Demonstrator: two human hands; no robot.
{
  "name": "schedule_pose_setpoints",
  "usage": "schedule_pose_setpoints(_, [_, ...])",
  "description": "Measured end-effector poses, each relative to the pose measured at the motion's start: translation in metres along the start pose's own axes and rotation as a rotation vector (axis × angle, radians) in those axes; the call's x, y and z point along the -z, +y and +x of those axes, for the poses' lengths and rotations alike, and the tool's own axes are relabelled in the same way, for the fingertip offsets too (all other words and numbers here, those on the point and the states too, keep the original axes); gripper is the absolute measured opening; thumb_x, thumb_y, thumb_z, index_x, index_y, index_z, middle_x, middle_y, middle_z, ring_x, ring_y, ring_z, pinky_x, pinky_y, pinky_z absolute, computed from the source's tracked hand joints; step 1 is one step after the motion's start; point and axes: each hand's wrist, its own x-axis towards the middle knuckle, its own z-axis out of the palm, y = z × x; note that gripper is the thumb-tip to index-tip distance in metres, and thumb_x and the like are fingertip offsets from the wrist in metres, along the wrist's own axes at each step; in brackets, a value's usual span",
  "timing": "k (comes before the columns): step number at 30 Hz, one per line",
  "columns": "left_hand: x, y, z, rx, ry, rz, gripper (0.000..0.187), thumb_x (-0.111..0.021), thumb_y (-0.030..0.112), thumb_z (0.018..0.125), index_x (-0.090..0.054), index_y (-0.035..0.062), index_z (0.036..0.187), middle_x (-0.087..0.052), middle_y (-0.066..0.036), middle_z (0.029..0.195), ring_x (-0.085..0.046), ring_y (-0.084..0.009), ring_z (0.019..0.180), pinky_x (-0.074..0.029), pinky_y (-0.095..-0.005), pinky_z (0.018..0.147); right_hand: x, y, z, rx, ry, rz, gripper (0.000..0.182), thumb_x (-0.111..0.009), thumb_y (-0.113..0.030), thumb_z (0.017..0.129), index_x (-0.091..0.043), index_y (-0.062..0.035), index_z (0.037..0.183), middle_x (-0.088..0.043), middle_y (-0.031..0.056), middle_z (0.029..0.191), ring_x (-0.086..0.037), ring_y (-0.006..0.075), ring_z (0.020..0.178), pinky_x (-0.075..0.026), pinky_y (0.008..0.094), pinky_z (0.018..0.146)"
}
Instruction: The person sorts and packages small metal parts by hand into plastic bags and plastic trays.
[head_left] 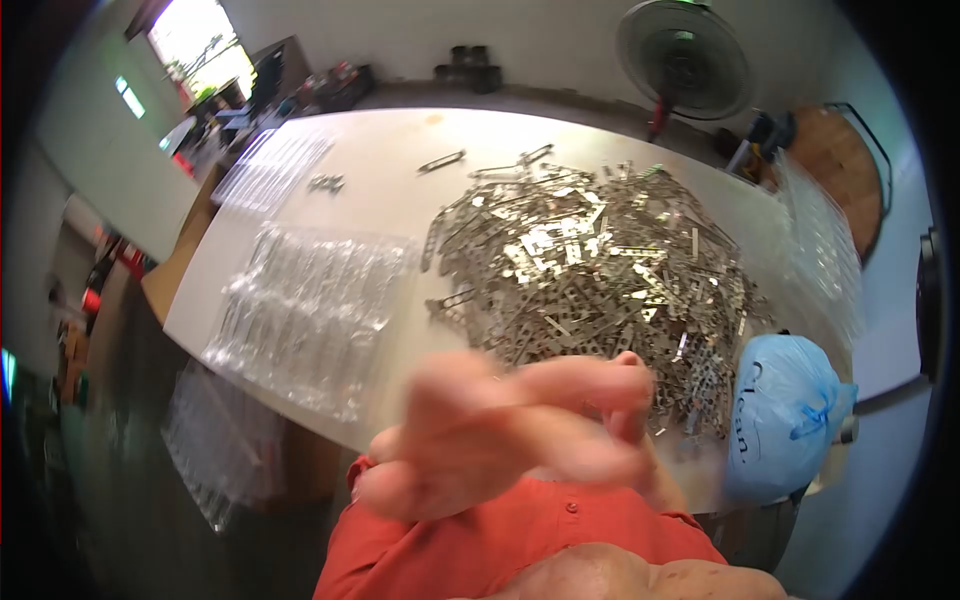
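Note:
My left hand [465,435] is close to the camera, blurred by motion, in front of the near table edge. Its fingers reach rightward and stand apart, with no object visible between them. Partly behind its fingertips, my right hand [635,405] shows only a few fingers and a strip of wrist; what it holds, if anything, is hidden. Beyond both hands spreads a large pile of flat, shiny perforated metal pieces [590,260]. Clear plastic trays with ribbed compartments [310,310] lie left of the pile.
On the white table [385,150] are another clear tray [275,170], small metal parts [326,182] and a tied blue bag [785,415]. Clear plastic trays [815,240] lie at the right edge, others [225,435] below left. A fan [685,60] stands behind.

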Motion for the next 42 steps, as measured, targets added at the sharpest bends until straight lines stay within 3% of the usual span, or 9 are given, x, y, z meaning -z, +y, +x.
schedule_pose_setpoints(1, [0.0,-0.013,-0.004,0.083,-0.045,-0.236,0.073,-0.042,0.053,0.104,-0.021,0.0,0.151,-0.037,-0.047,0.142,-0.021,-0.0482,0.149,-0.046,-0.0517,0.103,0.005,0.01,-0.003,-0.066,0.077,0.06,0.044,-0.046,-0.04,0.107,-0.048,-0.0098,0.076,-0.037,-0.0019,0.053,-0.036,0.0101,0.046,-0.041,0.0304,0.051])
schedule_pose_setpoints(2, [-0.01,-0.019,-0.004,0.112,0.027,-0.328,0.075,-0.042,0.053,0.103,-0.023,-0.0034,0.149,-0.045,-0.043,0.139,-0.015,-0.0457,0.151,-0.048,-0.0442,0.102,-0.025,-0.012,0.001,0.041,0.015,-0.07,0.043,-0.048,-0.04,0.107,-0.049,-0.0101,0.076,-0.039,-0.0013,0.053,-0.037,0.0104,0.046,-0.041,0.0306,0.05])
schedule_pose_setpoints(4, [-0.029,-0.014,-0.002,0.214,0.15,-0.65,0.075,-0.054,0.048,0.096,-0.029,-0.0037,0.143,-0.047,-0.033,0.144,-0.014,-0.0368,0.153,-0.021,-0.0499,0.12,-0.021,-0.002,-0.002,0.046,0.052,-0.037,0.044,-0.048,-0.04,0.107,-0.047,-0.0097,0.075,-0.037,-0.0013,0.053,-0.035,0.0104,0.046,-0.04,0.0308,0.05])
schedule_pose_setpoints(6, [-0.044,0.011,0.004,0.447,0.338,-0.753,0.072,-0.058,0.046,0.091,-0.035,-0.0009,0.139,-0.048,-0.031,0.145,-0.02,-0.0322,0.152,-0.009,-0.0484,0.122,-0.032,-0.013,0.001,0.014,0.027,-0.036,0.044,-0.047,-0.04,0.107,-0.046,-0.0096,0.075,-0.037,-0.0015,0.053,-0.034,0.0102,0.045,-0.04,0.0306,0.05])
schedule_pose_setpoints(7, [-0.042,0.021,0.01,0.436,0.364,-0.739,0.072,-0.058,0.046,0.091,-0.035,-0.0009,0.139,-0.048,-0.031,0.145,-0.02,-0.0322,0.152,-0.009,-0.0484,0.122,-0.035,-0.017,0.001,0.035,0.006,-0.078,0.045,-0.045,-0.04,0.108,-0.046,-0.0096,0.075,-0.035,-0.0019,0.053,-0.033,0.0099,0.045,-0.04,0.0302,0.05])
schedule_pose_setpoints(9, [-0.027,0.033,0.023,0.754,0.21,-0.551,0.065,-0.058,0.046,0.09,-0.04,-0.0011,0.131,-0.052,-0.028,0.142,-0.028,-0.0297,0.148,-0.016,-0.0462,0.12,-0.035,-0.017,0.003,0.05,-0.016,-0.12,0.045,-0.043,-0.039,0.109,-0.045,-0.0096,0.075,-0.034,-0.0023,0.053,-0.032,0.0096,0.045,-0.04,0.0298,0.051])
schedule_pose_setpoints(19, [-0.028,0.012,0.018,0.628,0.175,-0.755,0.062,-0.059,0.045,0.089,-0.042,-0.0009,0.127,-0.055,-0.026,0.139,-0.031,-0.0294,0.146,-0.018,-0.0452,0.119,-0.019,0.004,0.0,0.027,0.058,-0.057,0.043,-0.04,-0.038,0.11,-0.048,-0.0093,0.078,-0.035,-0.0027,0.054,-0.031,0.009,0.045,-0.038,0.0292,0.051])
schedule_pose_setpoints(25, [-0.027,-0.008,0.013,0.542,0.128,-0.889,0.06,-0.059,0.044,0.088,-0.043,-0.0007,0.125,-0.057,-0.025,0.137,-0.033,-0.0292,0.145,-0.019,-0.0445,0.119,-0.025,-0.008,0.006,0.028,-0.092,-0.09,0.043,-0.039,-0.037,0.11,-0.046,-0.0097,0.077,-0.035,-0.0026,0.054,-0.032,0.0095,0.046,-0.039,0.0294,0.052])
schedule_pose_setpoints(42, [-0.027,-0.009,0.006,0.604,0.213,-0.794,0.056,-0.063,0.04,0.085,-0.045,0.0005,0.121,-0.059,-0.023,0.134,-0.035,-0.0306,0.144,-0.016,-0.0455,0.122,-0.022,-0.002,0.003,-0.005,-0.038,-0.08,0.044,-0.039,-0.038,0.11,-0.044,-0.0097,0.077,-0.033,-0.0023,0.054,-0.03,0.0102,0.047,-0.039,0.0304,0.054])
